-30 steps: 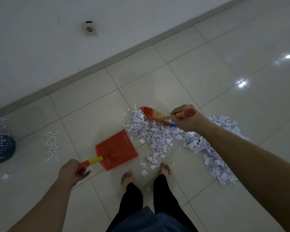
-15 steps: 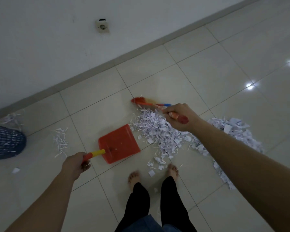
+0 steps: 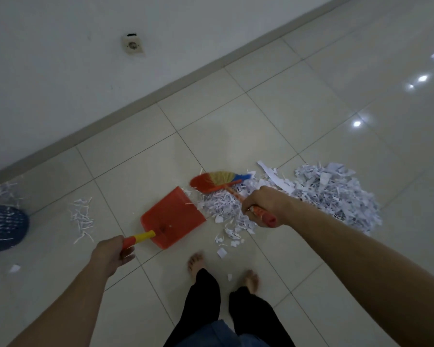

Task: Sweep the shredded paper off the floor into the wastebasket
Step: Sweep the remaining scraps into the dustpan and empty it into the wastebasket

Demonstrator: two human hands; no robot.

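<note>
So the brush (image 3: 217, 181) has swung round: a second ago its bristle head sat on the near-left edge of the shredded paper (image 3: 323, 194) with the handle end poking out past the right hand (image 3: 263, 206) to the right, and now the head lies at the far edge of the pile, just past the dustpan's (image 3: 172, 216) front lip, with the handle end pointing back toward the person. The right hand has pulled in closer to the body. The dustpan has slid up, so its lip now touches the pile. The left hand (image 3: 110, 254) went with it, thumb no longer stretched out.
</note>
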